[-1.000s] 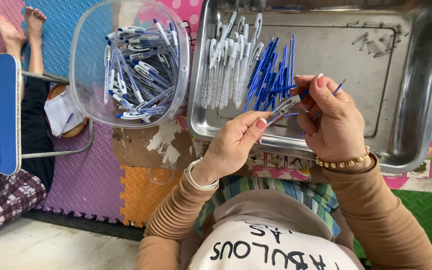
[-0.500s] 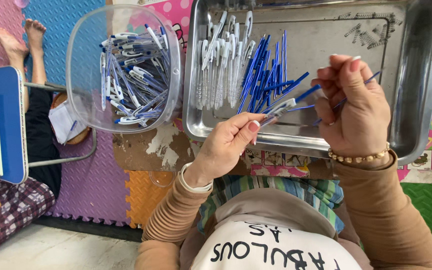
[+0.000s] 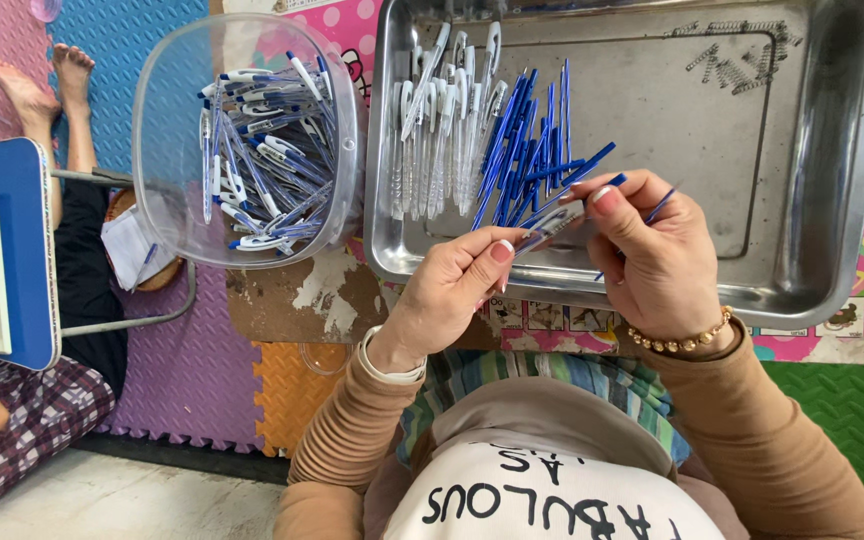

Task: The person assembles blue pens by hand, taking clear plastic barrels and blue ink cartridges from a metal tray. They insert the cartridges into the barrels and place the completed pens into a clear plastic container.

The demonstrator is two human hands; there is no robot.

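My left hand point(image 3: 457, 285) pinches the lower end of a clear pen barrel point(image 3: 547, 227) over the front rim of a steel tray point(image 3: 812, 170). My right hand point(image 3: 652, 250) grips the barrel's upper end and a thin blue refill point(image 3: 660, 207) that sticks out past its fingers. In the tray lie a row of clear pen barrels point(image 3: 437, 130) and a pile of blue refills point(image 3: 532, 150). Small metal springs point(image 3: 742, 60) are scattered at the tray's far right.
A clear plastic tub point(image 3: 167, 130) with several finished pens stands left of the tray. Another person sits at the far left with bare feet point(image 3: 47, 85) and a blue-edged tray point(image 3: 2, 260). Coloured foam mats cover the floor.
Both hands have drawn closer together on the pen barrel. The view has shifted slightly, and the refill in my right hand has moved toward the barrel.
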